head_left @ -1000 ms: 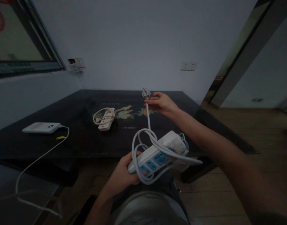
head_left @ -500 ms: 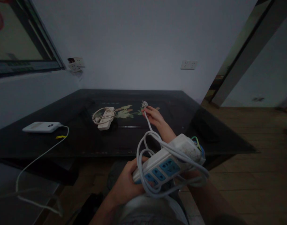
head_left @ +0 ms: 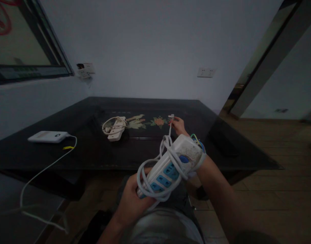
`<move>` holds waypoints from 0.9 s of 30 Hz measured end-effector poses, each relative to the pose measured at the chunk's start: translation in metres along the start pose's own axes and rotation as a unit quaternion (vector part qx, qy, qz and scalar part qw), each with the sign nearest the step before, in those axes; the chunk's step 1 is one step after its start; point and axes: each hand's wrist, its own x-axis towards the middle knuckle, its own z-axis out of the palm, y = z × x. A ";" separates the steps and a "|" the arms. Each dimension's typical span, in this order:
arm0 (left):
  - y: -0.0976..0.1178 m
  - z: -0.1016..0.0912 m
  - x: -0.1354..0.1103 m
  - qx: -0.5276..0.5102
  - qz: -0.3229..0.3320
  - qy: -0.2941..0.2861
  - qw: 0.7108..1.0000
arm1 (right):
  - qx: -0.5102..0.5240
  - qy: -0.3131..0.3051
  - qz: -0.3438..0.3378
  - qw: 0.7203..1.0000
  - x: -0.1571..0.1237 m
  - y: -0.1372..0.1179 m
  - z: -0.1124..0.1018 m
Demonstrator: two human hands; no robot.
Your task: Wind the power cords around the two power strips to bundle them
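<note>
My left hand [head_left: 135, 195] is closed round the lower end of a white power strip [head_left: 184, 146] with blue sockets, tilted up to the right in front of the table's edge. Its white cord [head_left: 159, 195] loops several times around the strip's body. Beyond it, my right hand [head_left: 179, 126] pinches the cord's end just below the plug [head_left: 171, 116], above the table. A green-and-yellow wire and something blue show by my right wrist, behind the strip's upper end; what they belong to is partly hidden.
On the dark table [head_left: 150, 154] lies a second power strip [head_left: 117, 130] with its cord coiled on it. A white power bank [head_left: 48, 136] with a cable sits at the left. Wall sockets [head_left: 206, 72] are on the wall behind.
My right hand has moved right with the plug. The power strip in my left hand has swung left and turned steeper, and the cord loops now lie closer around it.
</note>
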 end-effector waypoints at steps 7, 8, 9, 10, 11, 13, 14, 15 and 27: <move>-0.014 -0.001 -0.004 -0.035 0.001 0.057 0.998 | 0.023 0.055 -0.006 0.998 0.014 -0.009 -0.018; -0.015 -0.001 -0.004 -0.043 -0.002 0.066 0.997 | 0.031 0.061 -0.006 0.998 0.014 -0.010 -0.018; -0.016 -0.001 -0.003 -0.059 -0.005 0.077 0.995 | 0.040 0.067 -0.006 0.997 0.013 -0.012 -0.019; -0.016 -0.001 -0.002 -0.086 -0.011 0.092 0.992 | 0.050 0.073 -0.008 0.996 0.011 -0.014 -0.020; -0.017 -0.002 0.000 -0.123 -0.019 0.112 0.986 | 0.062 0.079 -0.011 0.995 0.008 -0.017 -0.023; -0.017 -0.006 0.006 -0.208 -0.043 0.157 0.964 | 0.089 0.088 -0.023 0.992 -0.001 -0.025 -0.030; -0.017 -0.009 0.010 -0.247 -0.055 0.182 0.950 | 0.103 0.089 -0.031 0.990 -0.008 -0.029 -0.034; -0.017 -0.012 0.014 -0.279 -0.065 0.206 0.936 | 0.117 0.087 -0.040 0.989 -0.016 -0.035 -0.040; -0.043 -0.042 0.042 -0.320 -0.069 0.296 0.897 | 0.130 0.059 -0.331 0.933 -0.165 -0.116 -0.082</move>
